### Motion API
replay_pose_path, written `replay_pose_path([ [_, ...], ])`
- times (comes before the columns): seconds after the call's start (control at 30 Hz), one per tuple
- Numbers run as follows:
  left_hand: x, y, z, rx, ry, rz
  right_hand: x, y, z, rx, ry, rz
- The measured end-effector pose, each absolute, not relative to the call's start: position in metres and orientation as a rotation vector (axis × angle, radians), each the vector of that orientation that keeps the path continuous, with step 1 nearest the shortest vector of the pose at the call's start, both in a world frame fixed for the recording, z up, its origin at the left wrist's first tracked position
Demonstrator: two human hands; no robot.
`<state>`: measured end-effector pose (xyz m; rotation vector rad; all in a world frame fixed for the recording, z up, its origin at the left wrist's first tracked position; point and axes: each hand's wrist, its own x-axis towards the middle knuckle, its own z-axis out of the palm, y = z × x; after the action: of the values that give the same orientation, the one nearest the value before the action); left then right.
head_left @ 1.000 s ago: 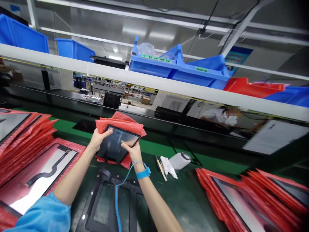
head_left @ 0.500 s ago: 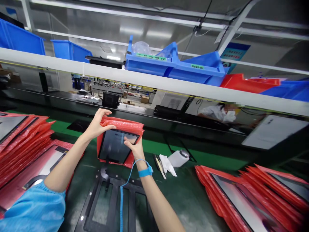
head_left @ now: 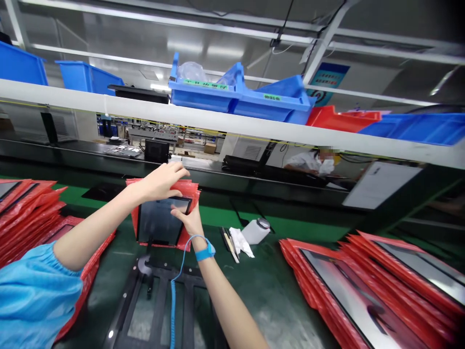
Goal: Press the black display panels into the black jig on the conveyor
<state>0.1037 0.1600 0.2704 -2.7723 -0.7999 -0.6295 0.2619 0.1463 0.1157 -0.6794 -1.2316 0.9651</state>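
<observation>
A dark glass panel stands tilted inside a red bubble-wrap sleeve on the green bench. My left hand grips the sleeve's top edge, fingers curled over it. My right hand, with a blue wrist strap and coiled cord, holds the panel's right side, thumb on the glass. Below them lies a black metal frame fixture.
Stacks of red-sleeved panels lie at the left and right. A white bottle, cloth and sticks lie right of the panel. Blue bins sit on the shelf rail above. A person works behind the conveyor.
My left hand moved from the panel's left edge up to the sleeve's top edge. The panel sank further into the sleeve. My view shifted right.
</observation>
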Motion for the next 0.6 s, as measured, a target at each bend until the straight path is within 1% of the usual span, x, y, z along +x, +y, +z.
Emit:
replay_pose_path([
  [0.17, 0.102, 0.143, 0.249, -2.757, -0.764, -0.638, 0.26, 0.145, 0.116, -0.61, -1.225, 0.97],
  [0.33, 0.104, 0.132, 0.236, -2.718, -0.813, -0.785, 0.26, 0.144, 0.114, -0.569, -1.22, 0.973],
  [0.47, 0.108, 0.142, 0.24, -2.697, -0.967, -0.857, 0.261, 0.145, 0.112, -0.586, -1.215, 0.983],
  [0.6, 0.109, 0.156, 0.255, -2.719, -1.043, -0.761, 0.261, 0.147, 0.113, -0.607, -1.21, 0.995],
])
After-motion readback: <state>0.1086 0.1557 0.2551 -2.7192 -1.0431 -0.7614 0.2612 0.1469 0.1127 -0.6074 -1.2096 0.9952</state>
